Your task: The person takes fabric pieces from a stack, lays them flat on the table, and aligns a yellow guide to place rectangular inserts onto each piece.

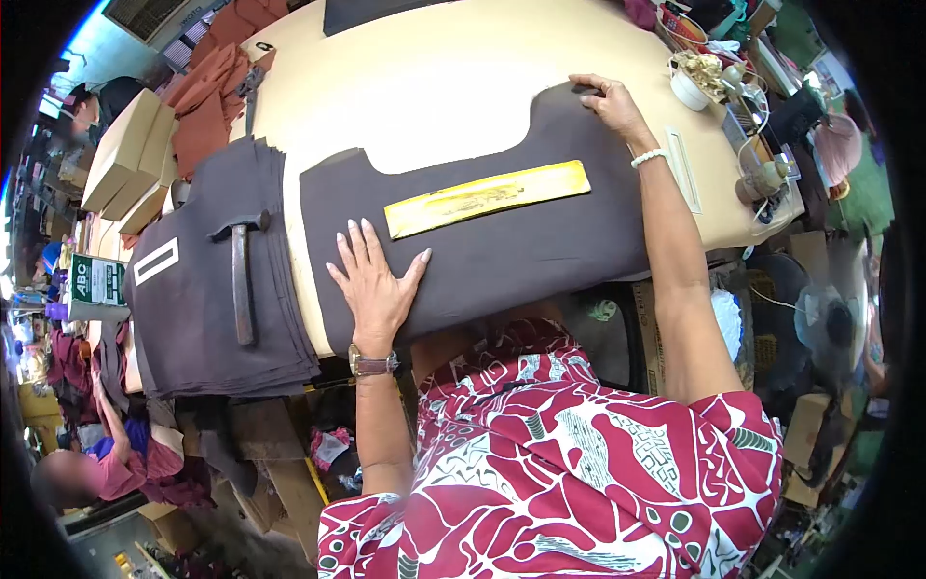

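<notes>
A dark grey-brown cut cloth piece [540, 236] with a curved notch lies flat on the pale table in front of me. My left hand [374, 294] rests on its lower left part, palm down, fingers spread. At the far right corner of the cloth, my right hand [610, 106] pinches the edge between thumb and fingers. Between the two hands a worn yellow bar [487, 198] lies across the cloth. Left of it is a stack of similar dark cloth pieces [193, 318], with a hammer [241, 280] and a small white rectangular frame [157, 261] on top.
Rust-coloured cloth [207, 96] and cardboard boxes [125, 154] are at the table's left side. A white bowl [687, 89] and a cluttered rack stand on the right. A green ABC container [98, 283] is at the left edge. Another person [125, 458] is at lower left.
</notes>
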Motion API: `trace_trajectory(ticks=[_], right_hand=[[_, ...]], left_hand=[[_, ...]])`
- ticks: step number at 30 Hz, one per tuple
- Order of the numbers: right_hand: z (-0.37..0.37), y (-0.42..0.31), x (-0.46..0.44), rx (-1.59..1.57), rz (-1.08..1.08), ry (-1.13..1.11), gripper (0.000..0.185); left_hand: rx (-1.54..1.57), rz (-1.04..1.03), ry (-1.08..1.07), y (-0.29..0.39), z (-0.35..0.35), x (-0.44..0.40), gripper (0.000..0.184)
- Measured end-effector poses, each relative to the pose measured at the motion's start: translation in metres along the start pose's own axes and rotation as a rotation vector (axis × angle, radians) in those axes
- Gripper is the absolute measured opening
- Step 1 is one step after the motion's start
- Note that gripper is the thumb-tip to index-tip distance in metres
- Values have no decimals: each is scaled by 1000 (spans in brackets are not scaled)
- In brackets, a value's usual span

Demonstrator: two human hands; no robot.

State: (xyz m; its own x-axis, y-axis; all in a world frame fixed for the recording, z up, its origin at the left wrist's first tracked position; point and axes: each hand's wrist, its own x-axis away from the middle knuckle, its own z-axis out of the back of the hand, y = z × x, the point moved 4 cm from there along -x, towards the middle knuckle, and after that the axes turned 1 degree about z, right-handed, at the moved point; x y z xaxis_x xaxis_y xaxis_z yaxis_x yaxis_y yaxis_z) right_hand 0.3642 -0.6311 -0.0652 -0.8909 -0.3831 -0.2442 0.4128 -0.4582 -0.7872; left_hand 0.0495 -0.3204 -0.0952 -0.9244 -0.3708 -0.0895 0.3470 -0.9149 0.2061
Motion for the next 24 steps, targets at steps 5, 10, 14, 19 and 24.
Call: trace_trajectory(ticks=[5,10,14,19,24], right_hand=[[-21,-10,18,590,25,183,33],[-15,-56,54,854,244,507,35],[-27,-68,117,505,72,311,32],[-44,-77,158,438,-73,321,29],[-48,-63,145,185,-123,381,25]], left_hand=[[-24,32,-32,3,7,3,94],[-32,-51,104,7,16,1,82],[103,-145,157,14,20,4,62],[219,-180,199,14,14,6,41],[274,-147,233,15,5,-4,36]])
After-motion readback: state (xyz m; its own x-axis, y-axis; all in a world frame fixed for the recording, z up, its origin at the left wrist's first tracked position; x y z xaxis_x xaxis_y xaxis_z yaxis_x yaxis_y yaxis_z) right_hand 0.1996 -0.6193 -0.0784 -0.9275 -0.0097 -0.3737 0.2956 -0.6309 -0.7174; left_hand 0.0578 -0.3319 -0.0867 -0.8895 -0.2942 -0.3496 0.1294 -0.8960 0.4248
